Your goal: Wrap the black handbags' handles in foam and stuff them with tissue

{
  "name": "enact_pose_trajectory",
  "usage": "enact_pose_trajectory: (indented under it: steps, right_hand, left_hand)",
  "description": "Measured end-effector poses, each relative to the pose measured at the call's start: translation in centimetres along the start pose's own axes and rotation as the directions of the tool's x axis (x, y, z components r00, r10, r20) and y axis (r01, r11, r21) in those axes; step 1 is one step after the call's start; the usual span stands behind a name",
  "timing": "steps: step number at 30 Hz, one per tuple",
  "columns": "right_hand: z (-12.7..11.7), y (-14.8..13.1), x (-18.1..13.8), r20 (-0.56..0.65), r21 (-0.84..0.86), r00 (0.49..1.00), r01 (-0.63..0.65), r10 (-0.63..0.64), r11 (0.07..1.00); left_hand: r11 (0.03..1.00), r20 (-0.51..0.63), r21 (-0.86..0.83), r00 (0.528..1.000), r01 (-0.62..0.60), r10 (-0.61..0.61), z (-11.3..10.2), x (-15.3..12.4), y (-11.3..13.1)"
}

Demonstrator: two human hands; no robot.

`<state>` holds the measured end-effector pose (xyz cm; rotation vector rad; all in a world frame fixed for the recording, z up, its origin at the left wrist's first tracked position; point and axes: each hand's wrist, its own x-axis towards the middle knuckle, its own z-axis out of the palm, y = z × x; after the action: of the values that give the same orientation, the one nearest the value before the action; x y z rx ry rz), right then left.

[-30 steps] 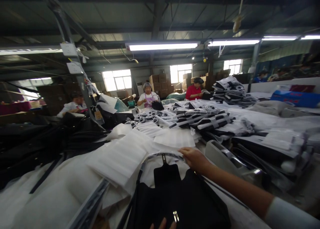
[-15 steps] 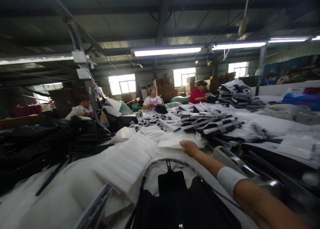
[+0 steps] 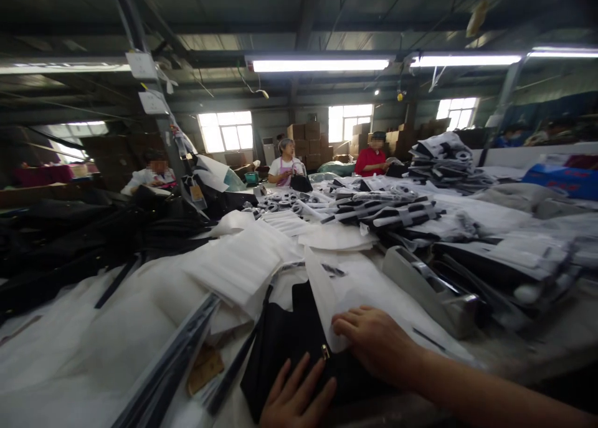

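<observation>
A black handbag (image 3: 275, 334) lies flat before me with a small gold clasp (image 3: 326, 352) on its front. My left hand (image 3: 299, 395) rests on the lower part of the bag, fingers spread. Closed on a white foam sheet (image 3: 322, 285), my right hand (image 3: 374, 337) is over the bag's right side. The sheet hangs partly across the bag's upper part and covers some of its flap. The bag's thin strap shows beside its left edge. My right thumb is hidden.
White foam sheets (image 3: 243, 260) are stacked to the left, near plastic-wrapped black straps (image 3: 172, 359). A grey tape dispenser (image 3: 425, 291) stands at the right. Wrapped black-and-white bundles (image 3: 383, 207) pile up farther back. Two co-workers (image 3: 284, 163) sit across the table, another at the left.
My right hand has come back from the far sheets toward me, bringing a white foam sheet over the bag. My left hand has entered the view onto the bag. The view has tilted down.
</observation>
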<state>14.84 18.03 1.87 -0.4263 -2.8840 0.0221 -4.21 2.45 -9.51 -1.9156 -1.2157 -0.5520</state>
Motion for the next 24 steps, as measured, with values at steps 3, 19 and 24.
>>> enact_pose_trajectory:
  steps: [3,19,24]
  right_hand:
    - [0.6,-0.8,-0.7,0.056,0.03,0.996,-0.075,0.073,0.997]
    - [3.2,-3.1,-3.4,0.184,0.192,0.98,0.044,-0.08,0.98]
    - [3.6,-2.9,-3.5,0.186,0.178,0.978,0.059,-0.093,0.982]
  left_hand:
    - [0.999,0.018,-0.043,0.999,0.033,-0.032,-1.3,0.8,-0.3]
    - [0.91,-0.059,-0.238,0.93,0.341,-0.363,0.8,0.1,3.3]
    - [0.925,-0.052,-0.204,0.94,0.32,-0.337,0.7,0.2,3.5]
